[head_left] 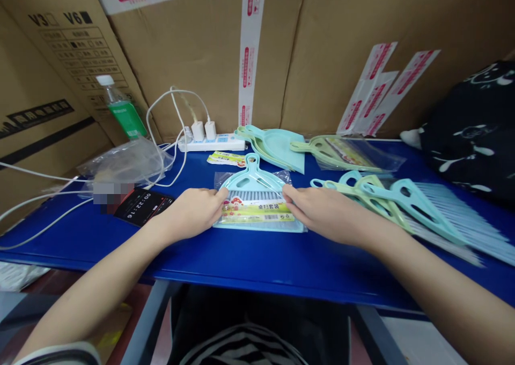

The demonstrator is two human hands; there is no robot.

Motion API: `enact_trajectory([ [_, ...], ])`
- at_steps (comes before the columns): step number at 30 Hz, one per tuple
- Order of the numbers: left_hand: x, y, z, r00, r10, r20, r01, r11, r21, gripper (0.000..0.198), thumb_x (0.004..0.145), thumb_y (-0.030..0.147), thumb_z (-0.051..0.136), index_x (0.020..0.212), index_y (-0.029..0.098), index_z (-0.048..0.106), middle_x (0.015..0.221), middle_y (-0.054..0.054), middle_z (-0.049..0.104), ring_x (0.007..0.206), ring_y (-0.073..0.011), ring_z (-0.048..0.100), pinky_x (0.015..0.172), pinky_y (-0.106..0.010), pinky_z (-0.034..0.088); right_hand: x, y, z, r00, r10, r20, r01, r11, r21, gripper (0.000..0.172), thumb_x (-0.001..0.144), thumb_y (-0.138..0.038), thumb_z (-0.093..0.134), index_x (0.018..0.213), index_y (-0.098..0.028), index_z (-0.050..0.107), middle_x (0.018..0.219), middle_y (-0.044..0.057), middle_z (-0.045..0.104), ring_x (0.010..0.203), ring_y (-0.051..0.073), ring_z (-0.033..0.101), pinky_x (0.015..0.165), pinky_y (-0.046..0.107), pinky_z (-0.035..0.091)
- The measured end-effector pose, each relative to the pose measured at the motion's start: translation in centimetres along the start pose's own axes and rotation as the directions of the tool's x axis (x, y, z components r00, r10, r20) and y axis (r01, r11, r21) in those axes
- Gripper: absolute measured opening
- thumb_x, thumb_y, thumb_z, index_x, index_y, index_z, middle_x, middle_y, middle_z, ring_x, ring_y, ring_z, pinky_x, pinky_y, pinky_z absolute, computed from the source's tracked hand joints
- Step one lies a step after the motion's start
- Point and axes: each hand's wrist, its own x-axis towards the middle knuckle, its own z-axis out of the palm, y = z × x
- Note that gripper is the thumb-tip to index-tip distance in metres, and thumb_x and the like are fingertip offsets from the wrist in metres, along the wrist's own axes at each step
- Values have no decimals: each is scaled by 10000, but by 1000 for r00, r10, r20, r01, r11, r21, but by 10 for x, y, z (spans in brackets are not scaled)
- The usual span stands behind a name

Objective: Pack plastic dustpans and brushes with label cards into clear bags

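Note:
A light blue mini dustpan and brush set in a clear plastic bag [257,199], with a yellow-green printed label across it, lies on the blue table [249,258] in front of me. My left hand [195,210] grips the bag's left edge, fingers curled with the thumb on top. My right hand [322,212] pinches the bag's right edge in the same way. The set's handle points away from me.
Loose light blue dustpans [277,142] and green bagged dustpans [341,153] lie behind. Several small brushes [402,204] lie at right. A power strip [211,141], cables, a green bottle [120,107], a phone [142,205], clear bags [129,161] sit at left. Cardboard boxes stand behind.

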Motion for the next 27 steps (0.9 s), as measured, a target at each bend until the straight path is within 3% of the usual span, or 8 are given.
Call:
enact_trajectory([
  [27,0,1,1,1000,-7,-8,8,999,32,203,927,201,343,991,139,524,748,-68,656,719,-218,664,646,-307,500,2,0,1,1000,0,-6,0,1000,-12,230,986,-195,268,1025,-142,488,834,92,671,703,208,640,516,292,244],
])
